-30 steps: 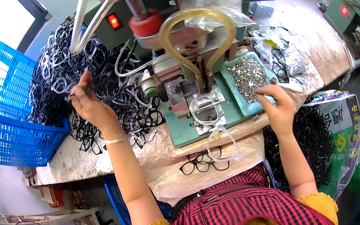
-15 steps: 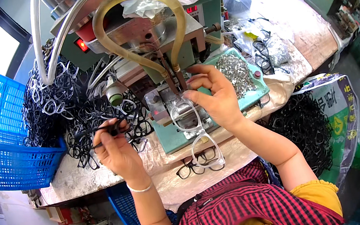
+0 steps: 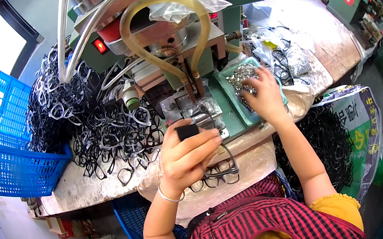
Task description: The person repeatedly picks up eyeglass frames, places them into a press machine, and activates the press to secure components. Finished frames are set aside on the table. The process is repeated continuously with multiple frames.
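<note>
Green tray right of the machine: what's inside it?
The green tray holds a heap of small shiny metal parts. The right hand lies over the tray's middle and near end, so what is under the palm and whether the fingers grip any parts cannot be seen.

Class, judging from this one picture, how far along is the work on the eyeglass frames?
Done, it seems: finished frames lie at the bench edge. In hand: the left hand holds a black frame by the machine; the right hand reaches into the tray of small metal parts. Left: a large heap of frames.
</note>
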Demonstrator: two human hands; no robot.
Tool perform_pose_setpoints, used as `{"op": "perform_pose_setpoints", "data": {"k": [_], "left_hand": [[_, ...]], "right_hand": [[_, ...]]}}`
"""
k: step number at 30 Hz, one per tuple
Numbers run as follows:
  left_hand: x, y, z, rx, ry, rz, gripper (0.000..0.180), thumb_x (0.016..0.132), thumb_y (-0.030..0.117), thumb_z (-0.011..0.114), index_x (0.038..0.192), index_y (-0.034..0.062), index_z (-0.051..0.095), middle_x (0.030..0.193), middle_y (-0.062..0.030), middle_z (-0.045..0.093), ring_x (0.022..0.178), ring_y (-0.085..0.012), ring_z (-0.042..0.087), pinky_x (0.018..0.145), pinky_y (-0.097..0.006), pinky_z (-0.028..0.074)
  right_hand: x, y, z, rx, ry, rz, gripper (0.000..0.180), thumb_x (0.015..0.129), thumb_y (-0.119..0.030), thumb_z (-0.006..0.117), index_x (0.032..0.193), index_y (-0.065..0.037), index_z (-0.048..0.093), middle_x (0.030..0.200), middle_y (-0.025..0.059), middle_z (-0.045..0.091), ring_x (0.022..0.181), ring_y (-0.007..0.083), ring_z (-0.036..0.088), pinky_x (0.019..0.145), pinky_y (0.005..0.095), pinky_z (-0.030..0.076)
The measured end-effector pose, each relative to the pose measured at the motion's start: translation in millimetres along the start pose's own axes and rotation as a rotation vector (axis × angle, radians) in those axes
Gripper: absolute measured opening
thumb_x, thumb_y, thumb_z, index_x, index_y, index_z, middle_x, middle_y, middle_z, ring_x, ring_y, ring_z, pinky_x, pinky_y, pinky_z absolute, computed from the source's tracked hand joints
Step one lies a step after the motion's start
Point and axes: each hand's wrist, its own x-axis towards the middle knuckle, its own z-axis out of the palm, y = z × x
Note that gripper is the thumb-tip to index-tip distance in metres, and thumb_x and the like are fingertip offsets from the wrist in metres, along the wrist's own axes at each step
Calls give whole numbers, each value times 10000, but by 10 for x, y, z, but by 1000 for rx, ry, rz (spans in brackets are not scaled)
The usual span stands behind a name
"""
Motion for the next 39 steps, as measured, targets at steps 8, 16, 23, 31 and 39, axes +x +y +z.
{"op": "perform_pose_setpoints", "data": {"k": [8,16,23,31,39], "left_hand": [[22,-54,-27,32,-89,24,202,763,101,802,964,117,786,1010,-41,761,867,-242,681,887,-458,532],[-605,226,98,29,70,-136,581,735,212,861,1263,93,649,1294,-118,680,1213,-321,640,1080,-503,448],[-594,180,-1083,625,647,-334,134,950,-64,582,1064,-58,653,1099,-184,698,1053,-289,648,1001,-392,492],[-594,-1736,-1219,1218,210,-694,169,789,264,801,855,121,740,1405,-158,573,1303,-388,488,1082,-487,344],[-951,-1305,-1074,659,681,-424,142,1014,58,592,1115,-5,671,1046,-100,698,867,-153,643,694,-283,526]], "right_hand": [[-7,113,120,104,67,-224,142,788,-137,728,925,-108,699,1261,172,635,1288,362,537,983,456,488],[195,270,220,271,77,-280,235,823,22,645,1044,-12,715,1143,184,704,1119,363,650,991,419,502],[27,108,-109,415,120,-62,153,890,-5,677,1034,-15,728,999,122,710,973,261,667,888,345,498],[131,-221,39,538,134,-46,136,826,21,699,956,-9,725,910,113,698,897,274,659,832,347,497],[-613,370,-427,327,287,172,141,859,39,672,982,-1,730,944,113,698,928,262,656,853,347,494]]}}
